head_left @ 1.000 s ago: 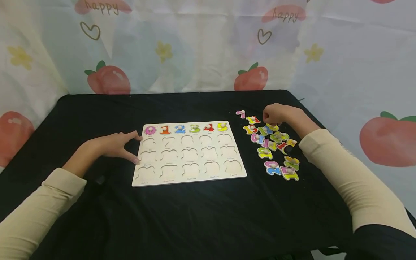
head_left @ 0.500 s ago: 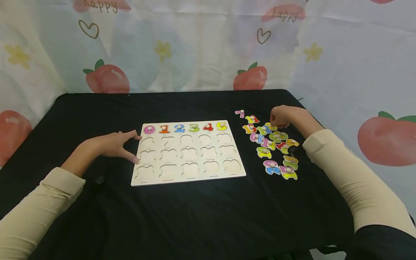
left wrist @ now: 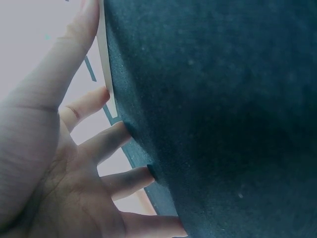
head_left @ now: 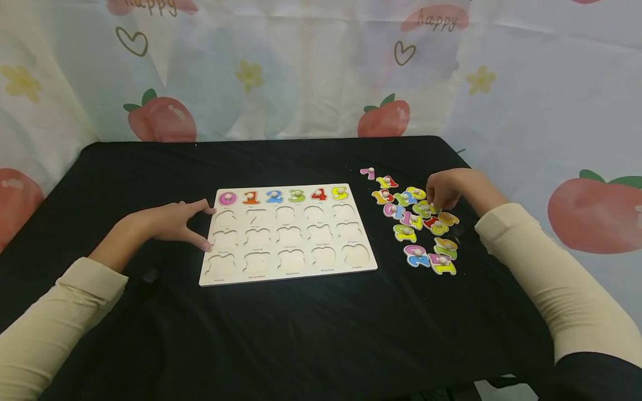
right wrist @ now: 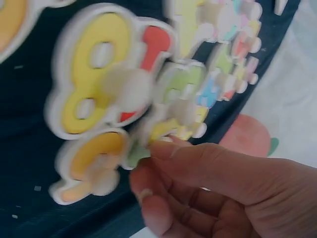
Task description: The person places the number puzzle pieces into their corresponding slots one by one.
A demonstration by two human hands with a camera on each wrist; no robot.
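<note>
In the head view, a white number board lies on the black cloth, with knobbed pieces 0 to 5 in its top row and bare recesses below. My left hand rests at its left side, thumb and index finger spread and touching the board's edge. At the right, my right hand reaches down into the loose number pieces. Its thumb and index finger pinch a green number piece, mostly hidden by the fingers. Beside it lie a red-and-yellow 18 and an orange piece.
Several more knobbed number pieces are scattered to the board's right, among them a pink 7, a pink-and-blue 20 and a pink-and-yellow piece. The black cloth covers the table. A printed curtain hangs behind it.
My right hand has moved right and nearer, from the yellow piece at the back of the pile to the green pieces. The left hand stays at the board's edge; the view shifts slightly.
</note>
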